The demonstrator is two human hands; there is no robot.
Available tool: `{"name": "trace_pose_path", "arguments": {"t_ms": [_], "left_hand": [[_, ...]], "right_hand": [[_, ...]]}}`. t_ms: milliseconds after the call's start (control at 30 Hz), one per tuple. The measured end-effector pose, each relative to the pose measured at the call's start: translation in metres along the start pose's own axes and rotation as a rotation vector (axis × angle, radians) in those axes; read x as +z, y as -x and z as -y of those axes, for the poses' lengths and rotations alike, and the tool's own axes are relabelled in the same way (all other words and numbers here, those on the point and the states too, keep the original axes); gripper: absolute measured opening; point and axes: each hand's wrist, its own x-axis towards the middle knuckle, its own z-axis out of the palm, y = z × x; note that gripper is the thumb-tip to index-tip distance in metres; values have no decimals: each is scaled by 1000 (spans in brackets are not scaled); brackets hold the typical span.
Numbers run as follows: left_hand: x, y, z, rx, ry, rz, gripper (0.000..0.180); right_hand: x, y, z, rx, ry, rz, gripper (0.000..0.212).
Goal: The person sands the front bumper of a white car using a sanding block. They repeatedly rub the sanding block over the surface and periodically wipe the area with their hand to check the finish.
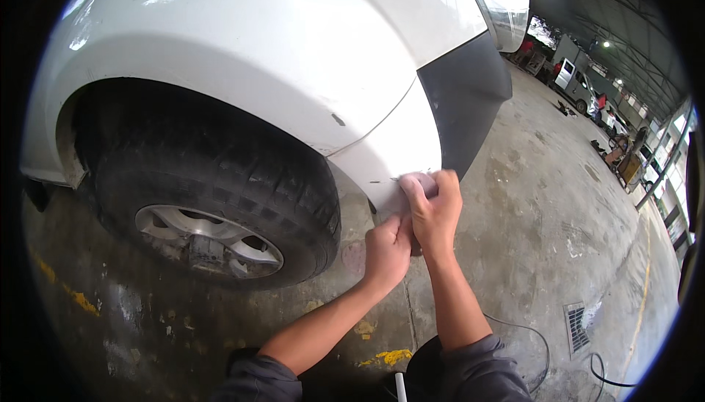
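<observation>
A white vehicle's fender arches over a dark tyre with a silver wheel rim. Past a curved seam lies a white lower corner panel, joined to a black panel. Dark chips mark the white paint. My right hand is closed at the lower tip of the corner panel, its fingers against the surface. Something pinkish shows by its thumb; whether it is a pad or dusty skin I cannot tell. My left hand is curled just below, touching my right hand; what it grips is hidden.
Stained concrete floor spreads to the right, with a drain grate and a black cable. Yellow paint marks the floor near me. Farther off stand a silver van and a wheeled cart under a roof.
</observation>
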Motion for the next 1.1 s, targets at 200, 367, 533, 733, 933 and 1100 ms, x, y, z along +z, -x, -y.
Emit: {"name": "trace_pose_path", "arguments": {"t_ms": [200,367,533,733,933,1100], "left_hand": [[7,5,17,61,-108,-79,33],[-10,-9,-6,-110,300,89,31],[3,16,28,3,30,1,27],[-4,2,22,-51,328,6,32],[-17,-7,0,17,442,17,32],[-4,12,24,-111,334,23,27]], "right_hand": [[4,4,-8,-128,59,-23,44],[9,-9,22,-263,32,-94,43],[4,18,-6,-99,70,-16,40],[15,7,14,-248,180,-119,43],[25,1,42,-303,191,-157,48],[20,23,-6,-180,184,-134,54]]}}
